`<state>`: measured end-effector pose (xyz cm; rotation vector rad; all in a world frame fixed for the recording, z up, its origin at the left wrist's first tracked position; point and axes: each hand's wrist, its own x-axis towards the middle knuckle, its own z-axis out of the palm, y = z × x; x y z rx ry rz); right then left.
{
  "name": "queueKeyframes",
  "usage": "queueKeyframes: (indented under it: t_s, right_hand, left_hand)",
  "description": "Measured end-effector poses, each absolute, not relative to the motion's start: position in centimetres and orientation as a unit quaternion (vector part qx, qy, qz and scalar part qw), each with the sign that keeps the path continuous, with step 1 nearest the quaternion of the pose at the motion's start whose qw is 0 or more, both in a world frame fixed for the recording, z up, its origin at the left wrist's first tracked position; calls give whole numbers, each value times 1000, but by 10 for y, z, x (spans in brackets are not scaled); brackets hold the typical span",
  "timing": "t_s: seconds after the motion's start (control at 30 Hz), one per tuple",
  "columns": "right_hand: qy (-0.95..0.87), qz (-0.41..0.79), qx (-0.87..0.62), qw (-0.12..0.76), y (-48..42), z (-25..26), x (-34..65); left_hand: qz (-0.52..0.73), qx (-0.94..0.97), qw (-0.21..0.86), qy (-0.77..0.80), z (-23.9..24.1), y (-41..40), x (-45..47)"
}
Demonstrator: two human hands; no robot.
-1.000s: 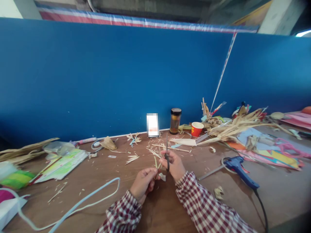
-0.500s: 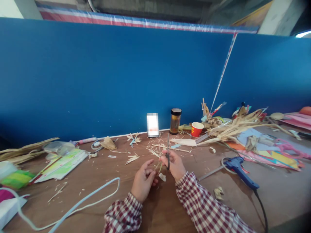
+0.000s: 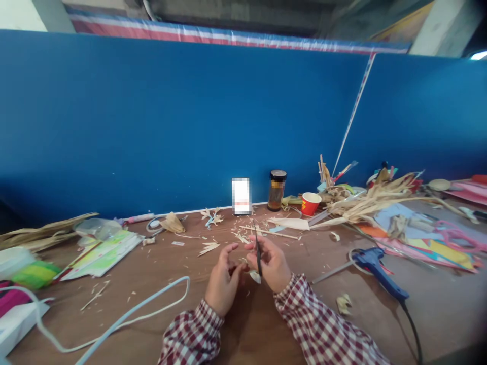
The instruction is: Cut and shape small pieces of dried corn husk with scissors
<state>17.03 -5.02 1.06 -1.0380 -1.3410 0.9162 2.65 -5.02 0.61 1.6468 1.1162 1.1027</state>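
Note:
A pair of dark scissors [image 3: 259, 253] is in my right hand [image 3: 273, 266], blades pointing up and away from me. My left hand [image 3: 223, 280] is closed in a pinch just left of it. Between the fingertips shows a bit of thin pale strip [image 3: 243, 260], mostly hidden, perhaps plant fibre. Below the scissors lies a small whitish scrap [image 3: 254, 276] on the brown table [image 3: 171, 289]. Cut pale slivers [image 3: 209, 248] and shavings are strewn beyond my hands, along with a thin stick [image 3: 277, 233].
A blue hot glue gun [image 3: 380, 268] with a black cord lies at right. Near the blue partition [image 3: 190, 111] stand a dark-lidded jar [image 3: 277, 191] and a red paper cup [image 3: 311, 204]. Dried husks [image 3: 365, 205] are heaped back right. A pale cable [image 3: 144, 299] loops at left.
The scissors have turned and shifted slightly left and down with my right hand. Less of the thin strip shows between my hands. The view has shifted slightly.

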Motion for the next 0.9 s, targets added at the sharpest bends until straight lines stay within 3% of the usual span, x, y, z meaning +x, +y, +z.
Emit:
queueKeyframes:
  t_s: [0.2,0.57,0.77,0.9]
  right_hand:
    - [-552,469,-399,563,-45,8,172]
    - [-589,370,-443,566,-47,5,167]
    - [-594,359,-444,566,-48,6,167]
    - [-607,341,-439,568,-48,3,166]
  left_hand:
    - [453,615,495,414,5,-46,29]
    - [490,417,657,393,-2,-34,26]
    - [483,408,648,424,-6,-34,26]
    - [503,477,559,455,-5,-33,24]
